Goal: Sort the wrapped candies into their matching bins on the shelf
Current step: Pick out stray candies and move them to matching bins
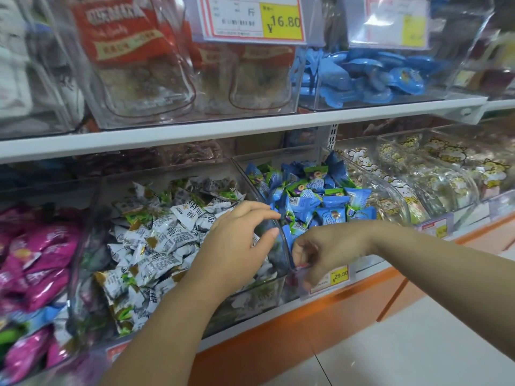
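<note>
We see our left hand point(237, 243) reaching over the bin of white-wrapped candies point(156, 235), which sits in the middle of the lower row under the white shelf point(167, 136). Its fingers point(250, 208) are loosely spread and hold nothing; the forefinger and thumb tips lie at the curved clear wall point(280, 246) that divides this bin from the next, just above the white heap and close to the nearest blue packets. Our right hand point(328, 247) comes in from the right at the front lip of the bin of blue-wrapped candies point(315, 190). Its fingers point(301, 250) are curled tightly inward, and we cannot tell whether they hold a candy; a small pinkish patch shows beneath them, too blurred to name. The blue heap lies just behind and above that hand. A yellow price tag point(338, 277) hangs just below our right hand. The two hands are near each other, with the clear wall between them. To the far left lies a bin of pink-wrapped candies point(39, 254), well apart from both hands.
</note>
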